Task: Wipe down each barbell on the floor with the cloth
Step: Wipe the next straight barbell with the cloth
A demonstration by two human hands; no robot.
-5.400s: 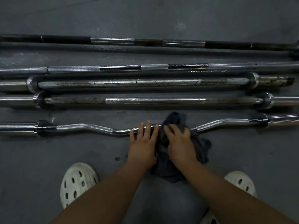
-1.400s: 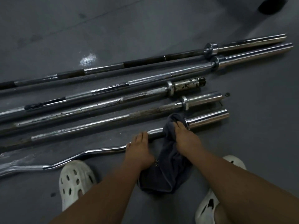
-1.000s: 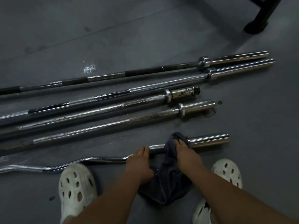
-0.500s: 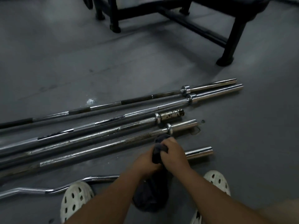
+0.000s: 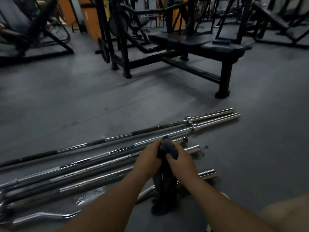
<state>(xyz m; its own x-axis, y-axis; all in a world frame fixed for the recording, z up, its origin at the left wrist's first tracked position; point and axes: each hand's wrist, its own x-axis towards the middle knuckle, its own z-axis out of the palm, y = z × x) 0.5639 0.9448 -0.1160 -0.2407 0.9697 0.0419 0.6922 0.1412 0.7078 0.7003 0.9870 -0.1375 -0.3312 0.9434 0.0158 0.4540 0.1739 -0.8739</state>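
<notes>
Grey gym floor (image 5: 83,101) carries five barbells (image 5: 215,121) side by side, the nearest a curl bar (image 5: 41,216). Above them, the left hand (image 5: 147,160) and right hand (image 5: 181,162) hold one dark cloth (image 5: 164,186), each grip curled tightly round its bunched top, the rest hanging down.

Dark cloth (image 5: 165,185) hangs bunched, apparently clear of five parallel barbells (image 5: 217,122)

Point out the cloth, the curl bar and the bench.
cloth (image 5: 167,150), head view, bunched upper part.
curl bar (image 5: 207,174), head view, chrome end sleeve.
bench (image 5: 192,41), head view, padded top.
</notes>
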